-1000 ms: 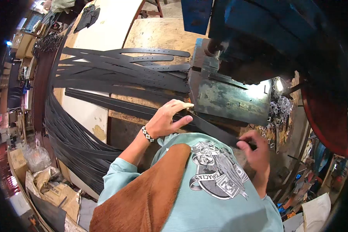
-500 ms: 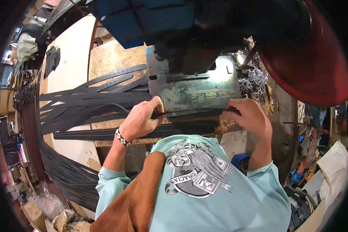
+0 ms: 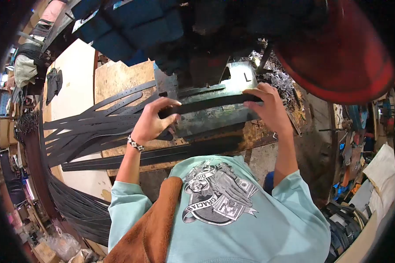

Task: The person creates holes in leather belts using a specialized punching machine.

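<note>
PLACE: workshop | LANDMARK: metal plate [image 3: 215,119], sat beneath a dark machine [image 3: 197,39] | LEFT OF PLATE: black straps [image 3: 98,120], some hole-punched, lay across a wooden table [image 3: 125,79] | RIGHT OF PLATE: shiny scraps [image 3: 280,76] (too tangled to identify) lay heaped near a red wheel-like part [image 3: 338,65]

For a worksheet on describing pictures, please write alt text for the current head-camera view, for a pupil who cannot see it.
A person's left hand and right hand hold a black strip stretched between them over a worn metal plate, beneath a dark machine. More black strips lie overlapping on a table at the picture's left.
</note>
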`<state>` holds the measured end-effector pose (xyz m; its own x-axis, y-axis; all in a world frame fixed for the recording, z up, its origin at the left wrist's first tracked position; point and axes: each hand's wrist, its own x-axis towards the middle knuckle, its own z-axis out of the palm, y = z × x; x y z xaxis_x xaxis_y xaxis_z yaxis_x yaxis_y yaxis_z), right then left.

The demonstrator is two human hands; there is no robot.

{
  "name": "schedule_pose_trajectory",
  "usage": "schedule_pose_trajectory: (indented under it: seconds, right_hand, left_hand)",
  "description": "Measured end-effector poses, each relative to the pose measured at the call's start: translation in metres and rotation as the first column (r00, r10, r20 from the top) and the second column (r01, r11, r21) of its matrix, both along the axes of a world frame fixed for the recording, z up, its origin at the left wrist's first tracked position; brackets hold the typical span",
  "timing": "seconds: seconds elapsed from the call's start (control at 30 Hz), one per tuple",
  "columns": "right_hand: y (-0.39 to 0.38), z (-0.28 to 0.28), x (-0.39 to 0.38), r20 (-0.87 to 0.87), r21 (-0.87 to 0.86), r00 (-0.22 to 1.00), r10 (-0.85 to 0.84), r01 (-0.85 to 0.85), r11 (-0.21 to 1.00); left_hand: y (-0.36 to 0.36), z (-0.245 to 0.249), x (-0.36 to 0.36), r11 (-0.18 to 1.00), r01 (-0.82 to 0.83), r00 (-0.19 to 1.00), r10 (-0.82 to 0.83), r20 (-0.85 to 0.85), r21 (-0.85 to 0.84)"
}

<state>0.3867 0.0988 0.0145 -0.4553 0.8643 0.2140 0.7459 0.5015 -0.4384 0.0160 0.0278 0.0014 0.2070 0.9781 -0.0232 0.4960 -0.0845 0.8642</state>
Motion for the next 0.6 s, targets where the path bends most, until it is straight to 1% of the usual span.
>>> schedule_pose_trajectory:
  seconds: [0.07, 0.1, 0.13, 0.17, 0.2, 0.23, 0.33, 0.37, 0.47, 0.57, 0.6]
  right_hand:
    - [0.014, -0.011, -0.005, 0.029, -0.051, 0.996, -0.09, 0.091, 0.995]
    - [0.018, -0.025, -0.005, 0.027, -0.041, 0.988, -0.152, 0.153, 0.987]
    - [0.022, -0.041, -0.003, 0.018, 0.01, 0.989, -0.148, 0.148, 0.989]
    - [0.026, -0.057, -0.001, 0.009, 0.061, 0.99, -0.144, 0.143, 0.988]
    - [0.026, -0.056, -0.003, 0.001, 0.112, 0.99, -0.138, 0.137, 0.984]
    - [0.022, -0.057, -0.007, 0.021, 0.097, 0.991, -0.133, 0.13, 0.987]
    - [0.012, -0.06, -0.028, 0.027, 0.107, 0.999, -0.021, 0.018, 0.994]
    - [0.01, -0.07, -0.033, 0.04, 0.152, 0.999, -0.02, 0.013, 0.988]
    - [0.005, -0.073, -0.047, 0.044, 0.123, 0.999, -0.006, 0.001, 0.992]
    - [0.003, -0.077, -0.048, 0.063, 0.158, 0.998, 0.013, -0.023, 0.987]
    - [0.003, -0.077, -0.048, 0.076, 0.156, 0.997, 0.005, -0.017, 0.988]
  left_hand:
    - [0.016, -0.015, -0.011, 0.98, 0.003, 0.974, 0.043, -0.223, 0.201]
    - [0.024, -0.023, -0.017, 0.97, -0.025, 0.989, 0.06, -0.135, 0.243]
    - [0.032, -0.023, -0.025, 0.989, -0.069, 0.982, 0.091, -0.166, 0.133]
    - [0.038, -0.024, -0.034, 0.992, -0.054, 0.962, 0.082, -0.262, 0.11]
    - [0.043, -0.025, -0.043, 0.995, -0.043, 0.932, 0.071, -0.355, 0.086]
    - [0.047, -0.027, -0.049, 0.998, -0.057, 0.951, 0.064, -0.304, 0.033]
    - [0.051, -0.027, -0.051, 0.982, -0.043, 0.953, 0.096, -0.287, 0.186]
    - [0.055, -0.023, -0.053, 0.989, -0.025, 0.937, 0.075, -0.341, 0.148]
    - [0.066, -0.025, -0.057, 0.985, 0.036, 0.895, 0.043, -0.444, 0.168]
    - [0.068, -0.02, -0.054, 0.986, 0.062, 0.895, 0.014, -0.447, 0.153]
    - [0.068, -0.02, -0.053, 0.983, 0.066, 0.899, 0.017, -0.438, 0.174]
